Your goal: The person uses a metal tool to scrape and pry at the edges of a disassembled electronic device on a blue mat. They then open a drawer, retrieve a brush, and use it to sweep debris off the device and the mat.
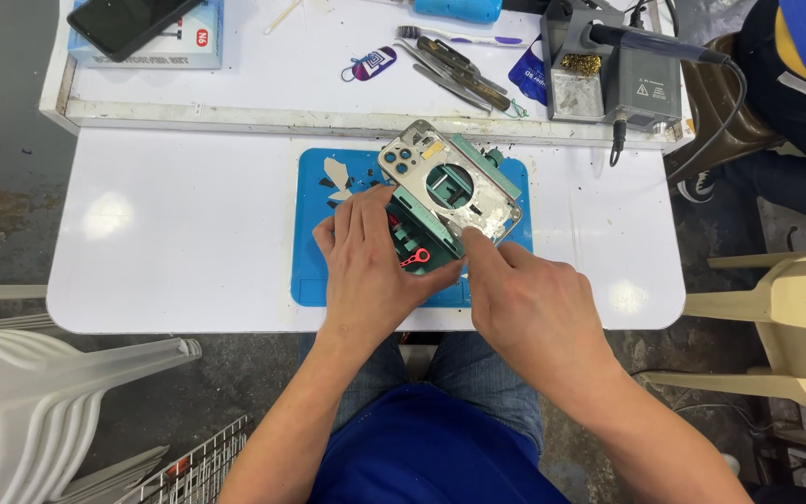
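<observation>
A bare metal phone frame (pixel 448 179), with camera cut-outs and a round hole in its back, lies in a green clamp jig (pixel 478 159) on a blue work mat (pixel 314 243). My left hand (pixel 366 261) rests over the jig's near left side, fingertips touching the frame's left edge. My right hand (pixel 524 294) presses its index finger on the frame's near corner. A small red lever (pixel 416 257) of the jig shows between my hands.
On the raised shelf behind lie tweezers (pixel 454 67), a toothbrush (pixel 459 37), a soldering station (pixel 613 70), a dark phone (pixel 128 21) on a box, and a blue tag (pixel 370 63). Stacked white chairs (pixel 39 392) stand left; a beige chair (pixel 795 317) and another person's legs (pixel 795 121) are right.
</observation>
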